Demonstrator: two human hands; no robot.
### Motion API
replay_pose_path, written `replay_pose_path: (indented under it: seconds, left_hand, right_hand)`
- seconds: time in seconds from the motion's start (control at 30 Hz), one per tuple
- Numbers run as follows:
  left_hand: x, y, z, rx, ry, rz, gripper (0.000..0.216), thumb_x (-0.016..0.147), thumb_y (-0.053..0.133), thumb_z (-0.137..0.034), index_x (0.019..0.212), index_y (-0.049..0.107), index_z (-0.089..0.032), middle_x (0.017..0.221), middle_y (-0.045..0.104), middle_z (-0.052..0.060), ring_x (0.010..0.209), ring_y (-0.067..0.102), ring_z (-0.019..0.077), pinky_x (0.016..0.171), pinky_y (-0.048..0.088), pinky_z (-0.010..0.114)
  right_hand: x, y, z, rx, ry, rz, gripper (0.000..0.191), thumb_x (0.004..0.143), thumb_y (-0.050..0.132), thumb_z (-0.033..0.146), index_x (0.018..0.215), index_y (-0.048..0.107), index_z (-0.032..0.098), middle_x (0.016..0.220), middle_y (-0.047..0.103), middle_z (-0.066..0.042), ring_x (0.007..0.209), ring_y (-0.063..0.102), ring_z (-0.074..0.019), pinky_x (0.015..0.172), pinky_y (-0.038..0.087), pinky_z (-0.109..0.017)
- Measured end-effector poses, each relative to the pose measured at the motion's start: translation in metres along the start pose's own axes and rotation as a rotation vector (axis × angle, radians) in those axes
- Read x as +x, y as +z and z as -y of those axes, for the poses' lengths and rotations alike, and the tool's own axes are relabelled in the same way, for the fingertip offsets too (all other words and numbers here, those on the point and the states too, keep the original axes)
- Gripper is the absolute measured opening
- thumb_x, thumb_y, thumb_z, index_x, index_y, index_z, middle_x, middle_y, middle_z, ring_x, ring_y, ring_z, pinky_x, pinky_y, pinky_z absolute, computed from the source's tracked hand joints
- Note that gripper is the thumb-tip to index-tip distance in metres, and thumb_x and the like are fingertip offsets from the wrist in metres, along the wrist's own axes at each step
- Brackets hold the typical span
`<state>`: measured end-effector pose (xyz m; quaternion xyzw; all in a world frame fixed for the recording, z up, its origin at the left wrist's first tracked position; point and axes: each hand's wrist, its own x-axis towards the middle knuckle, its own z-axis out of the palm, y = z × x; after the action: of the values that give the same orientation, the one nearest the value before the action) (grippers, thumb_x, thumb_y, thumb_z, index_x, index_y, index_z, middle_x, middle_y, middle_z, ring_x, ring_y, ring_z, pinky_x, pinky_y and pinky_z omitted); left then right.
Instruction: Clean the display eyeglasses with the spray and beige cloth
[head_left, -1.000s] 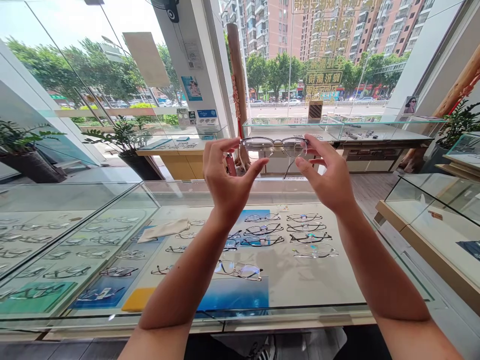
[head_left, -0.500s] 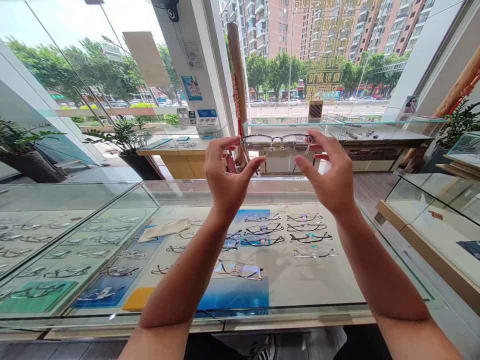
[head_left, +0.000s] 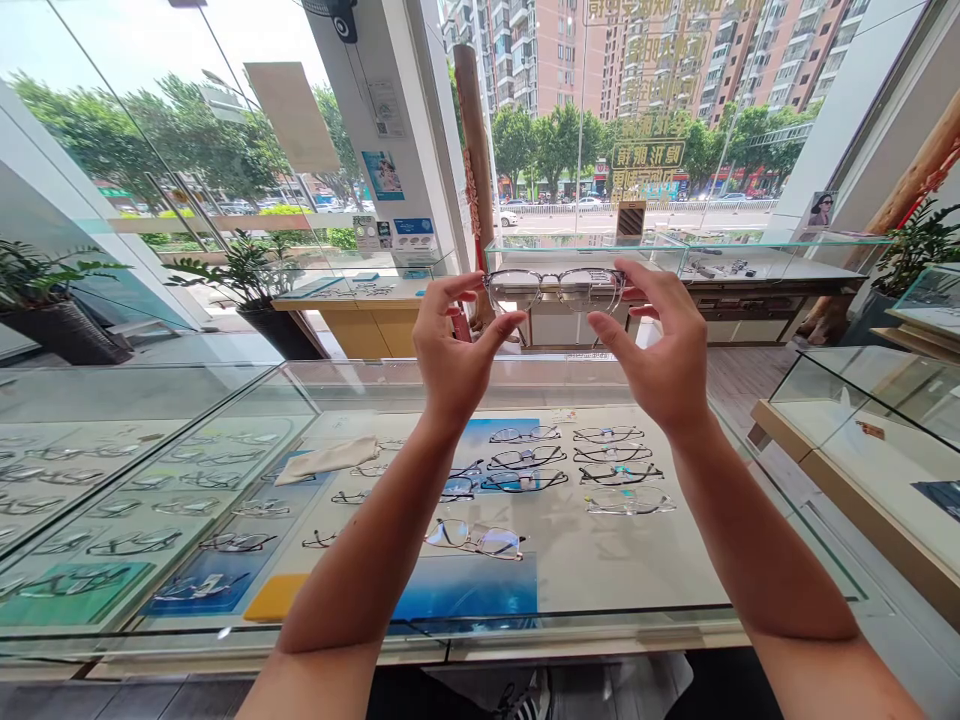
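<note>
A pair of eyeglasses (head_left: 553, 288) with a dark upper rim and clear lenses is held up level above the display case, its lenses facing me. My left hand (head_left: 459, 345) grips its left end between the fingers and thumb. At the other end, my right hand (head_left: 660, 340) holds it the same way. Small print shows on the right lens. Below my arms, several eyeglass frames (head_left: 527, 457) lie in rows inside the glass display case (head_left: 637, 590). A gold-rimmed pair (head_left: 476, 540) lies nearest the front, beside my left forearm.
A beige cloth (head_left: 330, 460) and a yellow pad (head_left: 276, 598) lie around the left half of the case. Another glass case (head_left: 877, 420) stands at right. Ahead are a wooden counter (head_left: 375, 330), a potted plant (head_left: 277, 325) and a wooden post (head_left: 472, 180) before the windows.
My left hand and the eyeglasses have shifted very slightly to the right. Both hands keep their hold, and the frames in the case lie as before.
</note>
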<state>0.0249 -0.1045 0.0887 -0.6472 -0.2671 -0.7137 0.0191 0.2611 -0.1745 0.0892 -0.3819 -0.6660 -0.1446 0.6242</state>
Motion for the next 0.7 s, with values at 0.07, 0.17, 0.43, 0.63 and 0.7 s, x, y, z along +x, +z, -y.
replay_pose_path:
  seconds: [0.07,0.17,0.43,0.63,0.7]
  left_hand:
    - [-0.0002,0.0007,0.003,0.011,0.022,0.001,0.056,0.084,0.093,-0.067,0.121,0.077,-0.029,0.116,0.082,0.007,0.102,0.075,0.0239,0.083,0.061,0.038]
    - [-0.0006,0.0016,0.0064,0.03,0.074,-0.026,0.056,0.085,0.092,-0.067,0.123,0.077,-0.03,0.116,0.081,0.007,0.102,0.075,0.0246,0.086,0.061,0.039]
    - [-0.0023,0.0015,0.0073,0.089,0.194,-0.114,0.061,0.083,0.093,-0.067,0.127,0.074,-0.03,0.118,0.077,0.007,0.109,0.071,0.0285,0.101,0.06,0.048]
    - [-0.0025,0.002,0.0047,0.043,0.162,-0.086,0.06,0.085,0.093,-0.065,0.13,0.073,-0.03,0.123,0.076,0.008,0.109,0.072,0.0273,0.098,0.061,0.045]
    - [-0.0039,0.0034,0.0047,0.025,0.121,-0.047,0.06,0.087,0.092,-0.062,0.134,0.07,-0.031,0.128,0.076,0.009,0.114,0.073,0.0281,0.098,0.062,0.045]
  right_hand:
    - [0.0005,-0.0005,0.0019,0.005,0.018,0.007,0.052,0.104,0.073,0.055,0.152,0.068,0.036,0.135,0.077,-0.009,0.121,0.076,-0.0327,0.097,0.07,-0.056]
    - [0.0009,-0.0005,0.003,0.009,0.045,0.024,0.052,0.104,0.072,0.055,0.153,0.068,0.038,0.139,0.077,-0.009,0.126,0.075,-0.0344,0.1,0.07,-0.059]
    - [-0.0006,0.0033,-0.0028,0.054,0.083,0.07,0.058,0.105,0.069,0.058,0.159,0.064,0.038,0.153,0.074,-0.008,0.139,0.072,-0.0358,0.108,0.069,-0.06]
    - [-0.0023,0.0056,-0.0053,0.093,0.084,0.054,0.059,0.105,0.069,0.059,0.16,0.062,0.04,0.159,0.071,-0.008,0.142,0.071,-0.0357,0.11,0.068,-0.06]
    - [-0.0032,0.0074,-0.0049,0.075,0.054,0.03,0.058,0.106,0.068,0.057,0.161,0.061,0.039,0.157,0.071,-0.009,0.143,0.07,-0.0367,0.11,0.068,-0.061]
